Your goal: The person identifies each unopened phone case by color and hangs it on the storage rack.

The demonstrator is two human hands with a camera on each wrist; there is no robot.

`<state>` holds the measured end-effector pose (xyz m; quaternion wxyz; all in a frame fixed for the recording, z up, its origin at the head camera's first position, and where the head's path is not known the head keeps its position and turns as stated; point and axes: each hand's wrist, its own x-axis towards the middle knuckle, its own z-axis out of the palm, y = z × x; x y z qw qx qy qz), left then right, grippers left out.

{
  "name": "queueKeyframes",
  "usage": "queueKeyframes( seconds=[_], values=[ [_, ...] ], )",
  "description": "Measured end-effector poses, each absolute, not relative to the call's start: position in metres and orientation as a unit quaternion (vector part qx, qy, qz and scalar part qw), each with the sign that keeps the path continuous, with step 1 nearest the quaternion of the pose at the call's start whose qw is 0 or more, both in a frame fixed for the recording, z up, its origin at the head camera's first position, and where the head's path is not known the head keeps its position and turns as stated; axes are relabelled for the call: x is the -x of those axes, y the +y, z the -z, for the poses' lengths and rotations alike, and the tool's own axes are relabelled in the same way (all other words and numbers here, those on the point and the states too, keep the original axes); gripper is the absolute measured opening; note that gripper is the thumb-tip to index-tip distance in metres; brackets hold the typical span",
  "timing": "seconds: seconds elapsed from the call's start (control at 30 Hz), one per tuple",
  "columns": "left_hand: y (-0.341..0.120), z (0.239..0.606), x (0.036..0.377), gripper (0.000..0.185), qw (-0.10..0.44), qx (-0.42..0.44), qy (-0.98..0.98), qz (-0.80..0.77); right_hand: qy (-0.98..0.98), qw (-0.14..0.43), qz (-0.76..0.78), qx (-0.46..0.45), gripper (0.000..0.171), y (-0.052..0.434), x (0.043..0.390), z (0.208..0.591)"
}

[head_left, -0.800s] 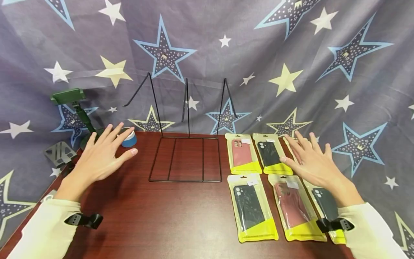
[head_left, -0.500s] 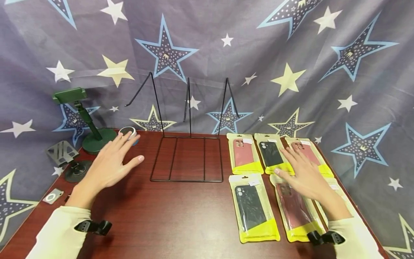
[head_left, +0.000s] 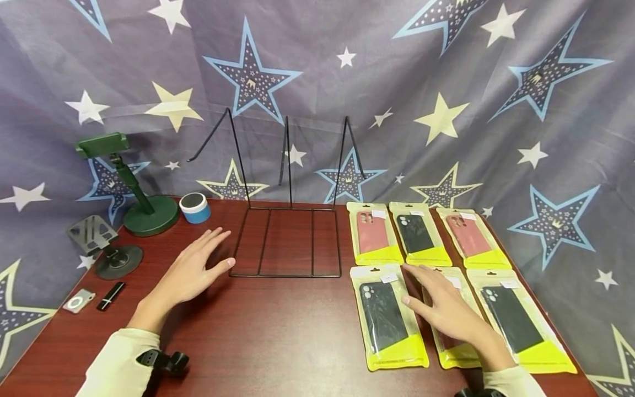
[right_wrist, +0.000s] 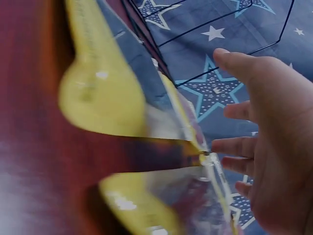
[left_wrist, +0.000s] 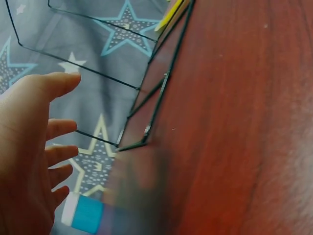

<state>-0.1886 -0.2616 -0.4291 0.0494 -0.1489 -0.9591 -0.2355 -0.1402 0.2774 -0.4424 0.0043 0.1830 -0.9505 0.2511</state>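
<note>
The right hand [head_left: 448,311] has its fingers spread and nearly straight, holding nothing. They lie flat over the clear plastic packet with a yellow bottom band that holds a dark red phone case [head_left: 453,331]. This packet is the middle one in the near row of three, on the right side of the dark red wooden table [head_left: 278,342]. Whether the fingertips press the packet or hover just above it cannot be told; the right wrist view is blurred.

Beside it to the left lies a like packet with a black phone case [head_left: 386,315], and to the right another black one [head_left: 516,320]. Three more packets form the far row.

The packet looks light, thin and glossy, so likely slippery; it would probably flex, though the case inside gives some stiffness. A pinch at one long edge, thumb beneath, seems the surest hold.

The left hand [head_left: 194,270] is also open with fingers apart, low over bare table, near the front left corner of a black wire rack [head_left: 288,242].
</note>
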Motion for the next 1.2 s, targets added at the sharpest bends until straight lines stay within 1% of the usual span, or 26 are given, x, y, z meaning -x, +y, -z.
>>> queueKeyframes(
  seconds=[0.2, 0.43, 0.57, 0.7, 1.0, 1.2],
  values=[
    [-0.256, 0.445, 0.19, 0.07, 0.037, 0.141, -0.955, 0.26, -0.946, 0.007, -0.257, -0.197, 0.069, 0.274, 0.133, 0.458],
    [-0.257, 0.468, 0.193, 0.069, 0.027, 0.14, -0.945, 0.293, -0.952, 0.021, -0.23, -0.203, 0.074, 0.27, 0.129, 0.467],
    [-0.257, 0.48, 0.193, 0.067, 0.032, 0.147, -0.945, 0.29, -0.954, 0.03, -0.213, -0.208, 0.076, 0.269, 0.127, 0.471],
    [-0.257, 0.489, 0.192, 0.065, 0.049, 0.152, -0.946, 0.283, -0.954, 0.036, -0.208, -0.211, 0.075, 0.268, 0.125, 0.472],
    [-0.256, 0.491, 0.191, 0.064, 0.065, 0.151, -0.951, 0.261, -0.954, 0.027, -0.219, -0.205, 0.074, 0.262, 0.122, 0.47],
    [-0.256, 0.492, 0.19, 0.064, 0.064, 0.149, -0.952, 0.259, -0.956, 0.046, -0.202, -0.208, 0.074, 0.258, 0.122, 0.469]
  ],
)
